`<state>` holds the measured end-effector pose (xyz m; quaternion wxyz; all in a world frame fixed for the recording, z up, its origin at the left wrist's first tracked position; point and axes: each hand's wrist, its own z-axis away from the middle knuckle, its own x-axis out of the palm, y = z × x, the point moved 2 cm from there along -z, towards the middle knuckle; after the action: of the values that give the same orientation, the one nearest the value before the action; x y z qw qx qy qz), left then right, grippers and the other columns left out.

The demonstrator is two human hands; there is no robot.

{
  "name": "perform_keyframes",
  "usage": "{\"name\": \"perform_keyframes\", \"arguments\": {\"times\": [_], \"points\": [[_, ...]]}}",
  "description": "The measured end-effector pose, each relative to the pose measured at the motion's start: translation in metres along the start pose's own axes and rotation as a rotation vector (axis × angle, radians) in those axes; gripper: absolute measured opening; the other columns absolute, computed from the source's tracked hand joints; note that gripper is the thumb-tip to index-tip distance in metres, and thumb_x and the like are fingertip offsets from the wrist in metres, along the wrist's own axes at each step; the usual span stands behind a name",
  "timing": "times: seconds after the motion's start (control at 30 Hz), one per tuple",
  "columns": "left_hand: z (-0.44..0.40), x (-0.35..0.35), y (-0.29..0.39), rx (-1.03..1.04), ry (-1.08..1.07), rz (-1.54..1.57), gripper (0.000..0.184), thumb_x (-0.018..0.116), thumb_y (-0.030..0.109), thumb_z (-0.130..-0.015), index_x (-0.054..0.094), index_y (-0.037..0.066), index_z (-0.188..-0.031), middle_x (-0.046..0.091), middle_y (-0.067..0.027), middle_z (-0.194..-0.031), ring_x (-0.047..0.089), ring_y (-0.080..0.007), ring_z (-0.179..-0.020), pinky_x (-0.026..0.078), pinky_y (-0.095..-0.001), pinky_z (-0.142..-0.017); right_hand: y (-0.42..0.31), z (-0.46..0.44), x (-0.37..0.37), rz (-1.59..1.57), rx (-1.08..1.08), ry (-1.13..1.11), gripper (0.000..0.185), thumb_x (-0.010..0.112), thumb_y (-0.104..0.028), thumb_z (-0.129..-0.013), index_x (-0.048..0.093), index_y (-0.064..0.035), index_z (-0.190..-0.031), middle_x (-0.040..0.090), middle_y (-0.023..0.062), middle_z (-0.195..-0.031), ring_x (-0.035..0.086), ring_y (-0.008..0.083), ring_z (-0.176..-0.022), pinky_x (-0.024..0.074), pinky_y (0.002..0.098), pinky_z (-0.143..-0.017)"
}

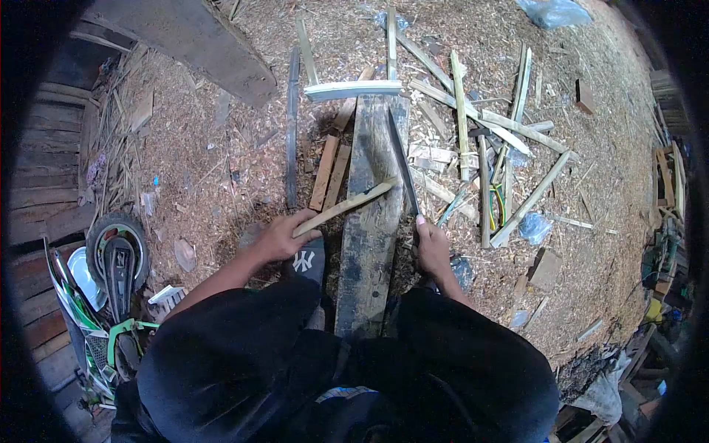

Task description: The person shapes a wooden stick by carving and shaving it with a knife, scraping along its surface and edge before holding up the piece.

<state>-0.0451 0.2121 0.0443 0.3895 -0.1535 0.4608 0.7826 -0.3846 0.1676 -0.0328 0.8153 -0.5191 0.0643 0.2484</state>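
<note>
My left hand [282,235] is closed around the near end of a pale wooden stick [346,207]. The stick slants up to the right, and its far end lies over a thick, worn wooden beam [367,255] between my legs. In my right hand [433,251] is the handle of a long dark-bladed machete [401,151], gripped on the beam's right side. Its blade points away from me along the beam's right edge, apart from my left hand. A pale curved strip [353,90] lies across the beam's far end.
Split wood strips [461,111] lie scattered on the chip-covered ground to the right. Two reddish wood blocks [324,173] and a dark strip [292,133] sit left of the beam. A small green-framed bike [117,332] stands at left, and a heavy plank [192,44] juts in above.
</note>
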Motion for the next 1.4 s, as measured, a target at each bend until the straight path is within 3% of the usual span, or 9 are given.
{"name": "perform_keyframes", "arguments": {"times": [0.23, 0.3, 0.53, 0.7, 0.83, 1.0, 1.27, 1.3, 1.4], "points": [[-0.015, -0.002, -0.022, 0.079, -0.048, -0.009, 0.031, 0.051, 0.028, -0.106, 0.066, 0.007, -0.124, 0.068, -0.0211, -0.083, 0.069, -0.0337, -0.077, 0.053, -0.0442, -0.073, -0.014, 0.002, -0.009, -0.008, 0.011, -0.004, 0.058, 0.048, -0.046, -0.105, 0.054, 0.0034, -0.076, 0.045, 0.0134, -0.062, 0.045, 0.0246, -0.06, 0.0411, 0.0425, -0.062], [-0.017, -0.006, -0.02, 0.007, -0.065, -0.088, 0.03, 0.052, 0.031, -0.104, 0.067, 0.014, -0.124, 0.066, -0.0252, -0.081, 0.069, -0.0417, -0.078, 0.052, -0.0503, -0.071, -0.015, -0.003, -0.007, 0.031, 0.032, -0.012, 0.057, 0.049, -0.045, -0.105, 0.055, 0.0032, -0.076, 0.046, 0.0137, -0.061, 0.045, 0.0251, -0.059, 0.0413, 0.0427, -0.062], [-0.025, -0.005, -0.032, 0.094, 0.014, -0.201, 0.033, 0.051, 0.037, -0.105, 0.064, 0.014, -0.125, 0.066, -0.0231, -0.079, 0.066, -0.046, -0.077, 0.053, -0.0556, -0.073, -0.015, -0.014, -0.001, 0.062, -0.069, 0.055, 0.055, 0.051, -0.044, -0.104, 0.058, 0.0023, -0.074, 0.048, 0.0142, -0.059, 0.047, 0.026, -0.057, 0.0416, 0.0442, -0.06], [-0.029, -0.011, -0.033, 0.017, -0.005, -0.371, 0.031, 0.05, 0.042, -0.105, 0.061, 0.024, -0.128, 0.068, -0.0223, -0.084, 0.066, -0.0486, -0.076, 0.054, -0.0577, -0.07, -0.029, -0.01, -0.012, -0.006, -0.092, 0.041, 0.048, 0.05, -0.035, -0.105, 0.059, 0.0024, -0.076, 0.048, 0.0129, -0.057, 0.047, 0.0234, -0.054, 0.0413, 0.0423, -0.057], [-0.026, -0.005, -0.035, 0.099, 0.097, -0.393, 0.022, 0.049, 0.03, -0.106, 0.059, 0.014, -0.117, 0.063, -0.0271, -0.078, 0.063, -0.05, -0.076, 0.049, -0.0602, -0.066, -0.033, -0.003, -0.004, -0.108, -0.193, 0.121, 0.046, 0.049, -0.031, -0.105, 0.059, 0.0032, -0.076, 0.048, 0.0124, -0.057, 0.051, 0.0215, -0.055, 0.0411, 0.0419, -0.056], [-0.029, -0.006, -0.036, 0.101, 0.073, -0.427, 0.029, 0.052, 0.039, -0.104, 0.06, 0.02, -0.124, 0.065, -0.0249, -0.076, 0.065, -0.0481, -0.075, 0.052, -0.0614, -0.069, -0.038, -0.003, -0.004, 0.101, -0.005, -0.01, 0.051, 0.046, -0.039, -0.106, 0.057, 0.0035, -0.079, 0.05, 0.0205, -0.062, 0.052, 0.0346, -0.06, 0.0436, 0.0474, -0.066], [-0.022, -0.007, -0.028, 0.068, 0.053, -0.412, 0.027, 0.051, 0.035, -0.104, 0.06, 0.02, -0.124, 0.065, -0.0251, -0.077, 0.065, -0.0484, -0.076, 0.052, -0.0607, -0.069, -0.012, -0.008, 0.007, 0.102, -0.349, 0.228, 0.043, 0.051, -0.033, -0.104, 0.06, 0.0013, -0.079, 0.051, 0.0177, -0.06, 0.054, 0.0258, -0.057, 0.0438, 0.0457, -0.061], [-0.022, -0.008, -0.025, 0.056, 0.053, -0.409, 0.027, 0.051, 0.034, -0.104, 0.06, 0.02, -0.125, 0.066, -0.0253, -0.077, 0.065, -0.0487, -0.075, 0.052, -0.0605, -0.068, -0.011, -0.012, 0.007, 0.158, 0.074, -0.014, 0.045, 0.05, -0.034, -0.105, 0.063, 0.0026, -0.083, 0.053, 0.0203, -0.061, 0.057, 0.0311, -0.059, 0.0451, 0.0468, -0.063], [-0.027, -0.009, -0.029, 0.049, 0.007, -0.414, 0.027, 0.052, 0.032, -0.103, 0.059, 0.019, -0.125, 0.065, -0.0261, -0.077, 0.065, -0.0495, -0.074, 0.051, -0.061, -0.067, -0.015, -0.011, 0.004, 0.212, -0.077, 0.076, 0.045, 0.05, -0.035, -0.104, 0.064, 0.0026, -0.085, 0.055, 0.0221, -0.062, 0.058, 0.0384, -0.06, 0.0451, 0.0489, -0.064]]}}
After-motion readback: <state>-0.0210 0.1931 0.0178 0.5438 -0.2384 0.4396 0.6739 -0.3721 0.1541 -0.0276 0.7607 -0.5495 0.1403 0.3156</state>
